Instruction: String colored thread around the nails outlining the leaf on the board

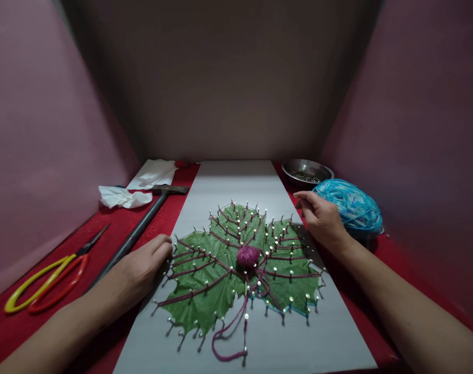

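On a white board lies a green lobed leaf ringed and crossed by nails. Purple yarn runs along its veins, and a purple yarn ball rests near its centre with a loose loop below. Blue yarn goes around several nails at the lower right edge. My left hand rests at the board's left edge, fingers curled; anything within is hidden. Over the right edge, my right hand has its fingers drawn together, beside a blue and white yarn ball. Whatever it pinches cannot be made out.
Left of the board lie scissors with yellow and red handles, a hammer and crumpled white paper. A metal bowl of nails stands at the back right. The surface beneath is red; pink walls flank it.
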Motion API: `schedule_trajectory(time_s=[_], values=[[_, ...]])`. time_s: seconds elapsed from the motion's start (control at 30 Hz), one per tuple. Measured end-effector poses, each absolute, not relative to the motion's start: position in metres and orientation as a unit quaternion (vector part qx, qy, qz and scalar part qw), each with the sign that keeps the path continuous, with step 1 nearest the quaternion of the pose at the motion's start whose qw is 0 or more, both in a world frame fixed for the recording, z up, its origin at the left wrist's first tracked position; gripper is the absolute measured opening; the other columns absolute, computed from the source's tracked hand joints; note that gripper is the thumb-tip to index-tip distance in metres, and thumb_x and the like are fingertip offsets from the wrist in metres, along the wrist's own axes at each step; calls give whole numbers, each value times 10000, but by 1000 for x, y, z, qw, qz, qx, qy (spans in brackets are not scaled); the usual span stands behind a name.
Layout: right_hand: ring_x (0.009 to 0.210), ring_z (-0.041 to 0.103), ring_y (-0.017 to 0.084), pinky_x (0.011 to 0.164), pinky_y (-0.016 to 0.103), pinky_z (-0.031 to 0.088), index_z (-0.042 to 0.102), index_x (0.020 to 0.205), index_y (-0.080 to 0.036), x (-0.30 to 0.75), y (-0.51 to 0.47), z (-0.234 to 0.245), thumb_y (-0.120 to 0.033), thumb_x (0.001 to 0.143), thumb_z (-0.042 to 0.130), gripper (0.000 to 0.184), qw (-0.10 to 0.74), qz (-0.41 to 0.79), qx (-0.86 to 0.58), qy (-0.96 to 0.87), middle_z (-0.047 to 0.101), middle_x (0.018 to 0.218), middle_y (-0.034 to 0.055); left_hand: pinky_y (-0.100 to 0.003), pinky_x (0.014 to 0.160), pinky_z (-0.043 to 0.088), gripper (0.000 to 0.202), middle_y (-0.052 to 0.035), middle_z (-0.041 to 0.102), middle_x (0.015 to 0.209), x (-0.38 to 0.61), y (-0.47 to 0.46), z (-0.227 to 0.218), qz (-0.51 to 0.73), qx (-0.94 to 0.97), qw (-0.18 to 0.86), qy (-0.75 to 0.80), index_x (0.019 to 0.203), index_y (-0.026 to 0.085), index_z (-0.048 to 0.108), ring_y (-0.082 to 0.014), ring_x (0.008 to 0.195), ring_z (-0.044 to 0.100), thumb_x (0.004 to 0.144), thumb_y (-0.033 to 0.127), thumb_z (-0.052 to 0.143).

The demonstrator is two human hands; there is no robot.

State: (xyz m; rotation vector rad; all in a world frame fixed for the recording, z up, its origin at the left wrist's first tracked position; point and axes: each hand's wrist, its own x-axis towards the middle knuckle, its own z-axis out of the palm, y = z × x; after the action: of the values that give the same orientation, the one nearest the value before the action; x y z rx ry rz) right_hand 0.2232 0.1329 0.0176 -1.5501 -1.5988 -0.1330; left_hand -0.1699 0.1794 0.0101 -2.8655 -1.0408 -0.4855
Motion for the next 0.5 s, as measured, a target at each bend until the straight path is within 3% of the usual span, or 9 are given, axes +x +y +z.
schedule_trajectory(time_s=[0.17, 0.33, 0.5], values=[[681, 600, 154, 646, 275, 456, 594, 1009, -160, 223, 135, 13, -204, 854, 409, 245, 415, -13, -643, -643, 653, 785, 50, -252, 642, 466, 244, -65, 561, 910, -171, 181, 12, -133, -932, 15, -337, 850, 182, 512, -152, 736, 563, 865, 85, 289], [692, 601, 149, 675, 270, 459, 592, 1040, -141, 223, 137, 12, -191, 859, 405, 265, 396, 10, -646, -653, 656, 794, 55, -247, 535, 423, 231, -40, 523, 782, -171, 182, 13, -134, -939, 49, -313, 804, 195, 464, -148, 632, 517, 840, 61, 280], [696, 604, 153, 678, 280, 469, 603, 1031, -133, 222, 136, 11, -210, 858, 409, 271, 416, -1, -649, -637, 655, 803, 62, -268, 623, 445, 234, -48, 523, 823, -173, 186, 8, -136, -941, 27, -310, 819, 182, 487, -156, 694, 521, 837, 58, 289]])
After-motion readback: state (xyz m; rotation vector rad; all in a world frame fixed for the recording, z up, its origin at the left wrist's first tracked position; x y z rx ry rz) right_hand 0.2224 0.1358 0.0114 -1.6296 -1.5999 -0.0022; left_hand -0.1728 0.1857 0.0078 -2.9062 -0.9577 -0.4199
